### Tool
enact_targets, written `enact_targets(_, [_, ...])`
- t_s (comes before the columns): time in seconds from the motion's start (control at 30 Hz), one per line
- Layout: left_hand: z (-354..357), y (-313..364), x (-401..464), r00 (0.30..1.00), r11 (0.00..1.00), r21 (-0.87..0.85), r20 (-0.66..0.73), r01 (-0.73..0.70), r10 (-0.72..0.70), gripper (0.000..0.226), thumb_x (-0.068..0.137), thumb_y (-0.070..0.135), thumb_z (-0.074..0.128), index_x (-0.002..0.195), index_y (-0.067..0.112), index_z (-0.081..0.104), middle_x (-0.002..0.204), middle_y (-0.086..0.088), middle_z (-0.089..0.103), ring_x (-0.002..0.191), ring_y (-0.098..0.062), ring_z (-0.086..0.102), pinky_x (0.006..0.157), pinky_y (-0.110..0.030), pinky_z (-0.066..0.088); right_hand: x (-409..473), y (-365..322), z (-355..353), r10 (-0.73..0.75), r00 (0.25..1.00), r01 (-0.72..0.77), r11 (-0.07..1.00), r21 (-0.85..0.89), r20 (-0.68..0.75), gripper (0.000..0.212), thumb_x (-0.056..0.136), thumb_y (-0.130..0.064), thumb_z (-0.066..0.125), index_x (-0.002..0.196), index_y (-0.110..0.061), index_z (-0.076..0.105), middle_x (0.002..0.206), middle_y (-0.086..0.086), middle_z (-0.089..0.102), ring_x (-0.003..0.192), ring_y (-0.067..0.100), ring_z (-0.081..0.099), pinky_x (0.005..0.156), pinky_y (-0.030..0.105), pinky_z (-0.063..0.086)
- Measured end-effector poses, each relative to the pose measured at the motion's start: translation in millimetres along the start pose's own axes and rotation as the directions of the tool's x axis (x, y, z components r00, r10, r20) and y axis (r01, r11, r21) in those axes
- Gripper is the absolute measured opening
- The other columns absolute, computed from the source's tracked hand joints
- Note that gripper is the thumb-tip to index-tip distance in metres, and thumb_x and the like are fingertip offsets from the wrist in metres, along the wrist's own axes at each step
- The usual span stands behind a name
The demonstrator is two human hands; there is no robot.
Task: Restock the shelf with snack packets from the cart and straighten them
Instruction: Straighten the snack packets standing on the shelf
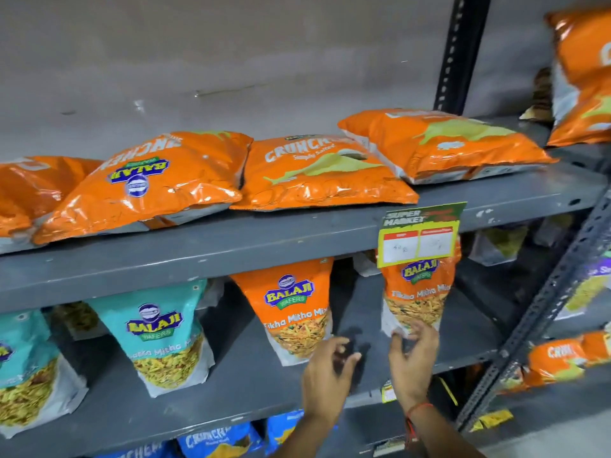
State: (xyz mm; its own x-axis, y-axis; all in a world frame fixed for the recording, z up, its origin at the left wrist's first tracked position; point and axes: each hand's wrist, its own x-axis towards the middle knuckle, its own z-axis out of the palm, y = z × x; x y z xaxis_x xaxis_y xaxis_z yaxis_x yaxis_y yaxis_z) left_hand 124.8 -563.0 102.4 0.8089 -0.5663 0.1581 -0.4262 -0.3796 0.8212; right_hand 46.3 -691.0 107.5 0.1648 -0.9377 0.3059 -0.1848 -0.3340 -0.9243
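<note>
Two hands work at the middle shelf point(231, 388) of a grey metal rack. My right hand point(413, 358) reaches the bottom edge of an orange Tikha Mitha Mix pouch point(418, 299) that stands upright toward the right of this shelf; the fingertips point(401, 335) touch its lower left corner, bent around it in a loose pinch. The picture is blurred there, so how firm this grip is cannot be told. A red thread sits on the right wrist.

My left hand point(325, 378) hovers just left of the right one, above bare shelf surface. Its fingers are spread and slightly curled, holding nothing and touching no packet.

A second orange Tikha Mitha Mix pouch point(294, 309) stands upright to the left, apart from the first with a gap between them. Further left stand two teal pouches point(162, 332) of the same brand, leaning slightly.

A green and yellow price tag point(420, 236) hangs from the front lip of the upper shelf point(198, 246) and covers the top of the pouch at my right hand.

On the upper shelf, several orange Crunchex bags point(317, 173) lie flat in a row, edges overlapping, at differing angles. More orange bags show on the adjoining rack at right. Blue Crunchex bags point(215, 441) show on the level below.
</note>
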Motion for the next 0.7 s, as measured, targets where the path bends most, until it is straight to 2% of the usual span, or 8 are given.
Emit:
enact_targets(0.07, [26,17,18,0.996,0.999,-0.041,0.083,0.018,-0.014,0.040,0.077,0.046,0.066,0.115,0.037,0.056,0.107,0.012,0.069,0.091,-0.003,0.066,0.084,-0.031,0.056,22,10,-22,0.058,0.997,-0.059,0.998,-0.023,-0.042,0.042,0.082,0.001,0.062,0.120,0.003,0.045,0.117,0.024,0.044,0.082,0.006,0.035,0.075,0.025,0.035])
enact_targets(0.13, [49,30,37,0.983,0.994,-0.082,0.174,0.078,-0.062,0.056,0.078,0.036,0.070,0.130,0.030,0.049,0.120,0.005,0.067,0.104,-0.010,0.066,0.093,-0.032,0.054,44,29,-37,0.232,0.972,-0.231,0.973,-0.029,0.046,0.060,0.083,-0.004,0.064,0.135,-0.002,0.035,0.131,0.023,0.040,0.094,0.020,0.044,0.079,0.033,0.037])
enact_targets(0.2, [67,38,51,0.956,0.972,-0.153,0.258,0.180,-0.137,0.066,0.080,0.026,0.072,0.138,0.020,0.041,0.123,-0.004,0.062,0.111,-0.019,0.063,0.095,-0.029,0.050,61,50,-45,0.355,0.910,-0.355,0.934,-0.040,0.215,0.077,0.083,-0.011,0.067,0.145,-0.014,0.022,0.141,0.018,0.040,0.112,0.034,0.052,0.091,0.044,0.043])
enact_targets(0.27, [83,40,60,0.942,0.954,-0.173,0.277,0.243,-0.189,0.069,0.079,0.027,0.072,0.139,0.016,0.041,0.125,-0.011,0.062,0.112,-0.023,0.063,0.096,-0.033,0.050,74,73,-49,0.330,0.867,-0.326,0.942,-0.076,0.373,0.078,0.083,-0.021,0.069,0.145,-0.030,0.023,0.145,0.008,0.043,0.123,0.030,0.051,0.104,0.050,0.042])
enact_targets(0.33, [97,37,64,0.942,0.953,-0.162,0.264,0.254,-0.206,0.064,0.078,0.036,0.071,0.136,0.020,0.047,0.124,-0.008,0.067,0.107,-0.018,0.065,0.094,-0.039,0.053,84,86,-49,0.288,0.845,-0.276,0.957,-0.093,0.451,0.067,0.083,-0.023,0.068,0.139,-0.035,0.033,0.142,0.000,0.049,0.124,0.022,0.051,0.104,0.048,0.043])
enact_targets(0.47, [116,34,64,0.943,0.937,-0.190,0.219,0.293,-0.250,0.059,0.075,0.045,0.069,0.129,0.028,0.053,0.117,0.002,0.071,0.104,-0.014,0.067,0.093,-0.044,0.053,88,62,-58,0.270,0.841,-0.235,0.963,-0.132,0.469,0.054,0.086,-0.016,0.064,0.133,-0.030,0.041,0.125,-0.007,0.052,0.118,0.016,0.049,0.107,0.045,0.040])
enact_targets(0.6, [119,41,62,0.945,0.933,-0.227,0.240,0.279,-0.224,0.060,0.074,0.045,0.071,0.128,0.026,0.054,0.117,-0.002,0.072,0.104,-0.012,0.067,0.095,-0.038,0.053,92,69,-60,0.282,0.860,-0.237,0.959,-0.156,0.425,0.058,0.085,-0.018,0.064,0.137,-0.026,0.040,0.140,0.003,0.051,0.127,0.025,0.048,0.108,0.049,0.039])
enact_targets(0.7, [118,40,57,0.942,0.925,-0.243,0.241,0.291,-0.234,0.068,0.071,0.047,0.072,0.133,0.027,0.050,0.123,-0.004,0.068,0.110,-0.014,0.064,0.099,-0.039,0.050,91,68,-60,0.262,0.867,-0.220,0.965,-0.144,0.424,0.062,0.084,-0.019,0.067,0.138,-0.024,0.039,0.139,0.003,0.052,0.123,0.020,0.050,0.107,0.046,0.040])
